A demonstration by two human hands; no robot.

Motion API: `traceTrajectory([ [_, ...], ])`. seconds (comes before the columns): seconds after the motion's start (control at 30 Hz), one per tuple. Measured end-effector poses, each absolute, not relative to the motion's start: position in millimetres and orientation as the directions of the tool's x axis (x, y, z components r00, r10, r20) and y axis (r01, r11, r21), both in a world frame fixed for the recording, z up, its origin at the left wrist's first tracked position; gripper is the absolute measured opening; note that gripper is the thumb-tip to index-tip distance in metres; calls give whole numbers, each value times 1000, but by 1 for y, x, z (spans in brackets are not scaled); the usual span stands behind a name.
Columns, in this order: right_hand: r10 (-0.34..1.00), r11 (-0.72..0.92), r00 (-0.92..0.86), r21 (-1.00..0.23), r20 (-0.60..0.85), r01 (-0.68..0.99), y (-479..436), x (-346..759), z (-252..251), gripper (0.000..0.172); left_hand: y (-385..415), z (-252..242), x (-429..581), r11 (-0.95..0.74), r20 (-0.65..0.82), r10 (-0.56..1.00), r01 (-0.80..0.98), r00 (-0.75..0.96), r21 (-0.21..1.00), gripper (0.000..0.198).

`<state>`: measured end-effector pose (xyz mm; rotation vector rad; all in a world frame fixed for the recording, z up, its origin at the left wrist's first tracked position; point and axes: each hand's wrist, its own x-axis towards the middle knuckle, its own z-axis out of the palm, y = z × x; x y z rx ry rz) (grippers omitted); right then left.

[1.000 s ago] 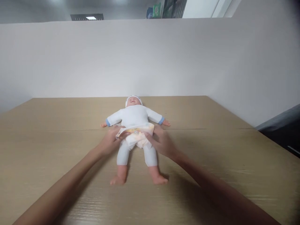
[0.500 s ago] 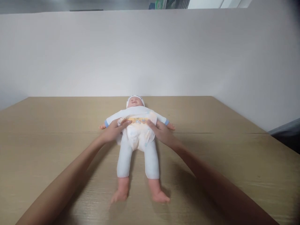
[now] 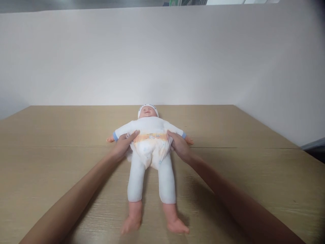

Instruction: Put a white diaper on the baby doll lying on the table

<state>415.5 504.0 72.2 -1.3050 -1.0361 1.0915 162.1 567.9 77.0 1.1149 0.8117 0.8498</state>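
Diaper (image 3: pixel 151 149) pinched: my left hand (image 3: pixel 123 145) 9 o'clock, right hand (image 3: pixel 179 145) 3 o'clock | I guess light, soft | grip waistband (image 3: pixel 157 136) ends

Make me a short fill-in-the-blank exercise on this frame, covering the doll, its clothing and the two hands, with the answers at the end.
1. The doll lies on its ____ on the table.
2. The cuffs of its white sleeves are ____ in colour.
3. The person's left hand and right hand are both at the sides of the ____ at the doll's waist.
4. The doll's feet are ____, with no socks or shoes.

Missing words: back; blue; diaper; bare.
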Motion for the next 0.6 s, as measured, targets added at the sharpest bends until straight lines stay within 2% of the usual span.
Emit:
traceTrajectory([
  [0.17, 974, -46, 223, -999, -49, -17, 500, 412, 80, 41, 569, 73, 164, 236, -127, 894, -210, 429, 949, 61],
  [0.27, 981, -24, 191, -1000, -22, 8, 495, 407, 86, 41, 569, 68, 166, 200, -98, 901, -202, 423, 959, 65],
  [0.43, 976, 5, 219, -998, 19, 66, 491, 405, 83, 55, 571, 64, 164, 8, -37, 932, 82, 359, 997, 67],
  [0.6, 967, 37, 249, -994, 62, 107, 495, 413, 69, 55, 573, 70, 159, -157, 74, 950, 258, 305, 953, 59],
])
